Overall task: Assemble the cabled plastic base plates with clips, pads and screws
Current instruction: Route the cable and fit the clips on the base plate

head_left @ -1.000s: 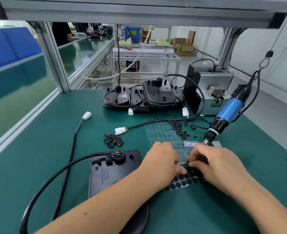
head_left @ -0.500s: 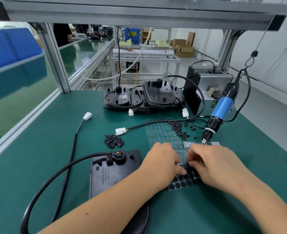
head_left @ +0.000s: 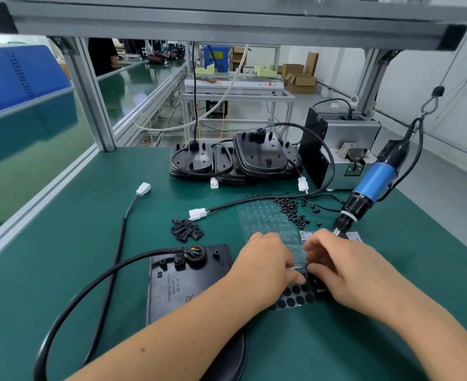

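Left hand (head_left: 268, 264): fingers curled down onto the clear pad sheet (head_left: 271, 218), thumb and fingertips pinching its lifted near edge.
Right hand (head_left: 348, 266): fingers bent inward, pinching at the same edge, fingertip to fingertip with the left; what sat between them was too small to make out.
Round black pads (head_left: 295, 296): rows of dots on the sheet's near end, showing just below and between both hands, partly covered by them.
Base plate (head_left: 183, 287): flat on the green mat (head_left: 62, 257), just left of the left hand, under the left forearm; moulded lettering faced up.
Cable (head_left: 97, 284): black, ran from the plate's top-edge grommet in a loop toward the near left.
Clips (head_left: 186, 229): small black heap beyond the plate, apart from both hands.
Screws (head_left: 291, 210): loose black scatter at the sheet's far right edge.
Screwdriver (head_left: 370, 188): blue-bodied, hung tilted from a hook, tip just beyond the right hand.
Stacked plates (head_left: 238, 160): cabled, at the far side of the mat, white connectors (head_left: 303, 185) lying in front.
Metal unit (head_left: 345, 149): stood right of the stack.
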